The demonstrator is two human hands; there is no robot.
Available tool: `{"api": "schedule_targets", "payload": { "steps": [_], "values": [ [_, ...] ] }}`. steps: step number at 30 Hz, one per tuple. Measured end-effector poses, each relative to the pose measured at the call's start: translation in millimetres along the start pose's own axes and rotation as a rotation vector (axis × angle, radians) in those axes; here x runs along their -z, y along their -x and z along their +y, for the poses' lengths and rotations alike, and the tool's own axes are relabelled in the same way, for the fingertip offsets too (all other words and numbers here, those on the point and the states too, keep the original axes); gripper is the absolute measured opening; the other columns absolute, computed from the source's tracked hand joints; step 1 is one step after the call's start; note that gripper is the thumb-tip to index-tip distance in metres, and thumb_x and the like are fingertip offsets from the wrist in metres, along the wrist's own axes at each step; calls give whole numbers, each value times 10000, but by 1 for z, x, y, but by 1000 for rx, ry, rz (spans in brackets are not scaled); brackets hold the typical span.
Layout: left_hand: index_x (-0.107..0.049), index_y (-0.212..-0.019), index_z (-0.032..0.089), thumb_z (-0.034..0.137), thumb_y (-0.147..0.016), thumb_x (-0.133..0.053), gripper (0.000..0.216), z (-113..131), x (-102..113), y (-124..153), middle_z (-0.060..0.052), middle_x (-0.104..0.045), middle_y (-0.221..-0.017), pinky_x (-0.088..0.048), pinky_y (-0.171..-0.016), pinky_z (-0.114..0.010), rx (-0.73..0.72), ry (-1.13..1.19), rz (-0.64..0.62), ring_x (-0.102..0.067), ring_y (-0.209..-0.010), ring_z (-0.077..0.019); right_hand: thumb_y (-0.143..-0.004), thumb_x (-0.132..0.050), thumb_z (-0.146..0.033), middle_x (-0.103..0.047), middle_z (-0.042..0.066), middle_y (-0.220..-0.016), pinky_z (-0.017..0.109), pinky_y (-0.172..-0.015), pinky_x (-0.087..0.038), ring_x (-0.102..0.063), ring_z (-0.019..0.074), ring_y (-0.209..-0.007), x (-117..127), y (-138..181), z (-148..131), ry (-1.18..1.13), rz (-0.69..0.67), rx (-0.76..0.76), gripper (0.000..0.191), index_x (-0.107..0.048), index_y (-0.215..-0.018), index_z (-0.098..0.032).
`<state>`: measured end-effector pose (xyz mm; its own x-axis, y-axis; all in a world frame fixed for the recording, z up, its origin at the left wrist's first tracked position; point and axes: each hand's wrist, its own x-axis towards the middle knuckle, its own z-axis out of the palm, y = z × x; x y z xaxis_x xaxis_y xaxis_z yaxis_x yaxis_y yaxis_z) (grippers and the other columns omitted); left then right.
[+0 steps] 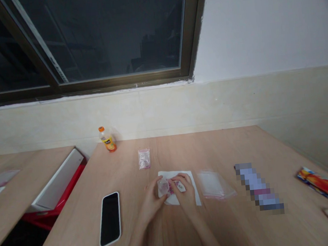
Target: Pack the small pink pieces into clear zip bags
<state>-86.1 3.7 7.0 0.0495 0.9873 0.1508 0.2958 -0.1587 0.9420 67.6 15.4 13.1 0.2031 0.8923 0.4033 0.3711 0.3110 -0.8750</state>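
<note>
Pale wooden table (221, 148) beneath the window, and on the white paper sheet (188, 183) your left hand (152, 201) holds a small clear plastic packet (163, 186) while your right hand (186, 193) closes narrowly against its pink-marked side, so keep both hands low and steady over the sheet.

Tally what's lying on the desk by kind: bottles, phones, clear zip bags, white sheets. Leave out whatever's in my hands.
Juice bottles: 1
Smartphones: 1
Clear zip bags: 2
White sheets: 1
Total: 5
</note>
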Motion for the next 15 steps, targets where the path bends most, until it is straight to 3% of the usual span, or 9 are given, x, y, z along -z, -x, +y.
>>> {"api": "schedule_targets", "payload": {
  "steps": [6, 12, 15],
  "values": [
    [-561, -1156, 211, 225, -678, -730, 507, 11, -5, 0, -85, -590, -1237, -341, -1052, -442, 16, 47, 8, -517, -1180, -257, -791, -612, -348, -576, 77, -987, 356, -837, -467, -542, 222, -970, 4, -7, -13, -13, -89, 26, 154, -713, -778, -232],
    [-569, -1105, 194, 191, -635, -738, 499, 11, -3, -3, -89, -608, -1198, -346, -1049, -438, 54, 93, 52, -524, -1169, -264, -846, -525, -365, -588, 79, -971, 321, -803, -481, -555, 197, -938, -1, -5, 6, -88, -18, -72, 223, -683, -826, -209],
    [-559, -1109, 187, 179, -641, -726, 496, 11, -1, -4, -90, -605, -1192, -353, -1043, -428, 52, 87, 51, -525, -1166, -257, -831, -528, -301, -597, 80, -938, 331, -817, -470, -557, 202, -921, -5, -2, 18, 21, -100, -47, 202, -693, -761, -209]
  ]
}}
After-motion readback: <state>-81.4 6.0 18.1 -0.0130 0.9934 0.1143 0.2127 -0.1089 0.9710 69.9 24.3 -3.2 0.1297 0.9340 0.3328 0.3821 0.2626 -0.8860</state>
